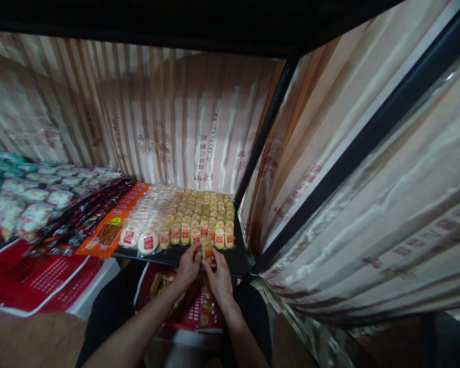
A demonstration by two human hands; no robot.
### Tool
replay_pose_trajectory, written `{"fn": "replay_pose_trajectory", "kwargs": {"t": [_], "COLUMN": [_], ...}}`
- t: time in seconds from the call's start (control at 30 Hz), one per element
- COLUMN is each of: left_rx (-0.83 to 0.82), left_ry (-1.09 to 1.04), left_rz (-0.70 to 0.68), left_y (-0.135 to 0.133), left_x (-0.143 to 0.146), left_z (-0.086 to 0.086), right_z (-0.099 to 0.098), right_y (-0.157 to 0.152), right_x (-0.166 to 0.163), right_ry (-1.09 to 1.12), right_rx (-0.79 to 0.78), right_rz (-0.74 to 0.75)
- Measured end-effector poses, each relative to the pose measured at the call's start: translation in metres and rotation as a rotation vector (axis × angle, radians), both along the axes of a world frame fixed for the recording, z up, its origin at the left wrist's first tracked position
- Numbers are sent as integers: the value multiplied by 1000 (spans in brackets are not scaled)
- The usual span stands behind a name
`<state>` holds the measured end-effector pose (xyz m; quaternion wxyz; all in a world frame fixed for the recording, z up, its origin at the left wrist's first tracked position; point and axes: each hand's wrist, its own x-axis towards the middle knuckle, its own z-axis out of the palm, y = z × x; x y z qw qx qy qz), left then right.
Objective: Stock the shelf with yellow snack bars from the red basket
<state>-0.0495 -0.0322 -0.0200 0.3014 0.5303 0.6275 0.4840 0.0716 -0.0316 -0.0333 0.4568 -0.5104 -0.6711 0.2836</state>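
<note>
Between my two hands is a small yellow packaged snack [206, 249] with a red label, held upright near the shelf's front edge. My left hand [189, 262] has its fingers closed at the snack's left side. On the right side, my right hand [218, 272] grips it with thumb and fingers. Just beyond them stand rows of matching yellow packaged snacks [199, 217] on a black shelf [239, 255]. Below my forearms sits a red basket [184, 319] with more wrapped snacks [207, 309] inside, partly hidden by my arms.
Left of the yellow rows lie round white packaged snacks [148, 241], an orange packet [109, 235], dark packets [71, 222] and white-and-green packets [34, 197]. A red bag [38, 278] hangs at the lower left. Printed curtains [168, 117] and a black post [268, 128] enclose the shelf.
</note>
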Motion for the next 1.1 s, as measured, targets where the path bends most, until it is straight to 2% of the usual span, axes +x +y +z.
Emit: {"fn": "replay_pose_trajectory", "kwargs": {"t": [0.13,0.33,0.47,0.7,0.9,1.1], "left_rx": [46,249,264,295,266,328], "left_ry": [96,728,908,823,682,673], "left_rz": [-78,58,12,-76,-92,-105], "left_y": [3,5,13,19,21,24], "left_x": [1,-5,-19,-41,-43,-50], "left_z": [0,6,-3,-19,-22,-38], "right_z": [-9,-16,-17,-19,-19,-15], "right_y": [8,21,31,43,42,39], "right_x": [2,-11,-22,-35,-40,-41], "right_ry": [-14,19,-60,-155,-203,-254], "right_rx": [-18,33,72,153,180,213], "right_rz": [-80,-244,-284,-263,-266,-259]}}
